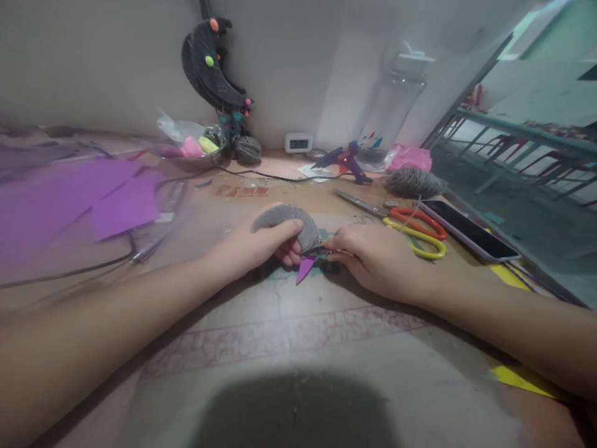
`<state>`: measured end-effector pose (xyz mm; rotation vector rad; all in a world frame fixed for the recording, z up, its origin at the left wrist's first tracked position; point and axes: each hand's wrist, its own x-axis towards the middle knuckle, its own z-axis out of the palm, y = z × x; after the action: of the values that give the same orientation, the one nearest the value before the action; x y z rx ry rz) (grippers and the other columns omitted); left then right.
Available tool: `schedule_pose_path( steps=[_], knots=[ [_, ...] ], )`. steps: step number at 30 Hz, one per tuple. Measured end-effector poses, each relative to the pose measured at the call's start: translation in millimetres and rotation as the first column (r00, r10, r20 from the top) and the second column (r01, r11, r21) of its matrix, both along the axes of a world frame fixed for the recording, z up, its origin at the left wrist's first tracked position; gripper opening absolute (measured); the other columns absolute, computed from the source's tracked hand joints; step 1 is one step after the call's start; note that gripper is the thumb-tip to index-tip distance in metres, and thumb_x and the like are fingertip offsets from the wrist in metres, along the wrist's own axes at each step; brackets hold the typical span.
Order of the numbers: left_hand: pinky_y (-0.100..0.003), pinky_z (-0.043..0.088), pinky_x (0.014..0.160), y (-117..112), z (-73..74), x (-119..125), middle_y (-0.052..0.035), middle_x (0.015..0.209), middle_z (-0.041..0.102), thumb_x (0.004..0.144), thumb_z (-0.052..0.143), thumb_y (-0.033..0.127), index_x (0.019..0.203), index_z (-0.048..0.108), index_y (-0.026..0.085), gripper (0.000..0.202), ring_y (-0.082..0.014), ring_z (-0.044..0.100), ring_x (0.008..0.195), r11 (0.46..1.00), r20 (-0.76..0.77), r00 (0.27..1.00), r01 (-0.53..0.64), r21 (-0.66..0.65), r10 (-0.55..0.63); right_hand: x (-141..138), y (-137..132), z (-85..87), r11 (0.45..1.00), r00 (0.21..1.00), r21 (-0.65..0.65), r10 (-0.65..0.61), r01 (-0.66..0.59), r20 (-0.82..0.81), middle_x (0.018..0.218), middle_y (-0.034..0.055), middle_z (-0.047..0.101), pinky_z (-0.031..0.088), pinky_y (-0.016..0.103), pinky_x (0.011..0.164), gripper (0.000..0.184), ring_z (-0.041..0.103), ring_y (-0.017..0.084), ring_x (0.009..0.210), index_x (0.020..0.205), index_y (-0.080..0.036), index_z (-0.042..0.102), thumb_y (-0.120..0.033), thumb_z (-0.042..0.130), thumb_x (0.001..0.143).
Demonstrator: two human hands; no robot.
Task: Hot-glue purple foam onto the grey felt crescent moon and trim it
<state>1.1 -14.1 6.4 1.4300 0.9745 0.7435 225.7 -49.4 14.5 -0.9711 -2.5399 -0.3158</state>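
My left hand (275,242) is closed around a crescent shape wrapped in grey yarn (305,227), thumb on top and fingers curled beneath. A bare purple tip (306,269) of the crescent points downward below the wrapped part. At the crescent's right edge, my right hand (368,255) pinches a dark grey length of yarn (321,250) between thumb and fingers. Scissors with red and yellow handles (415,231) lie just beyond my right hand. A ball of grey yarn (415,182) sits farther back, with a strand trailing down beside the scissors.
Purple sheets (124,199) spread over the left side, near a black cable. At the back are a glue gun (347,160), a small digital clock (298,143), a clear bottle (396,102) and a bowl (200,155). A phone (469,230) lies right. A decorated grey crescent (205,65) hangs against the wall.
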Motion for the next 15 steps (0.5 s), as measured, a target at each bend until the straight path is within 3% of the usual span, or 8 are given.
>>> schedule_pose_path(
  steps=[7,15],
  knots=[
    [-0.024,0.055,0.058,-2.8,4.1,1.4,-0.0032,0.062,0.069,0.087,0.057,0.040,0.069,0.062,0.017,0.030,-0.0133,0.065,0.054,0.998,-0.007,1.000,0.009,0.054,-0.008,1.8,-1.9,2.8,0.999,0.995,-0.041,0.002,-0.006,-0.100,0.079,0.0057,0.070,0.041,0.025,0.063,0.018,0.062,0.017,0.070,0.095,-0.016,0.067,-0.024,0.050,0.094],
    [-0.025,0.055,0.059,-2.9,5.1,1.0,-0.0032,0.062,0.068,0.088,0.056,0.039,0.070,0.064,0.016,0.031,-0.0128,0.064,0.055,0.998,0.008,0.999,0.036,0.052,-0.036,1.9,-2.4,4.1,0.999,1.000,-0.023,-0.025,0.025,-0.016,0.077,0.0062,0.071,0.037,0.026,0.061,0.021,0.060,0.016,0.068,0.093,-0.015,0.068,-0.025,0.049,0.095]
  ],
)
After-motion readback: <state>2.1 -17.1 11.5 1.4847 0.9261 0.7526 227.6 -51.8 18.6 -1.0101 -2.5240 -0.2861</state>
